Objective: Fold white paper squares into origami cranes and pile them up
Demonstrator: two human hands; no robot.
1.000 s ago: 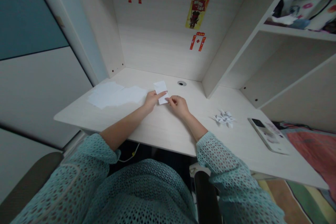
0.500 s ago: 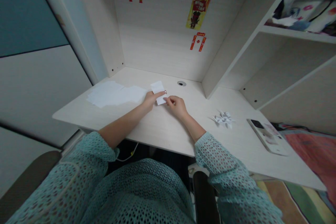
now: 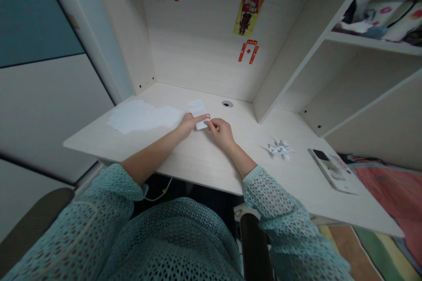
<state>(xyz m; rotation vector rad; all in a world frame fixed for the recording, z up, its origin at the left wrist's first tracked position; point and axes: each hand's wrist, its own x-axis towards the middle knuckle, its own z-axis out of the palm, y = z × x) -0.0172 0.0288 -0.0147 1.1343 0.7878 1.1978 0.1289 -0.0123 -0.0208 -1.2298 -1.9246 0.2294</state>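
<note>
A small white sheet of paper (image 3: 197,106), looking folded to a narrow rectangle, is held just above or on the desk. My left hand (image 3: 190,124) grips it, with the thumb lying across its face and the other fingers behind, mostly hidden. At the paper's right edge my right hand (image 3: 221,131) is closed, thumb and forefinger pinching that edge. Left of my hands, several loose white sheets (image 3: 138,116) lie spread and overlapping. Off to the right sits a cluster of small folded white paper pieces (image 3: 279,148) with pointed tips.
The pale wooden desk (image 3: 198,167) has a round cable hole (image 3: 227,104) near its back panel. A phone (image 3: 331,171) lies at the right. An upright partition (image 3: 280,66) and shelves bound the right side. A chair armrest (image 3: 255,246) stands below the desk edge.
Both hands keep nearly the same grip on the paper. The whole view has shifted very slightly; the right fingertips sit a touch closer to the left thumb.
</note>
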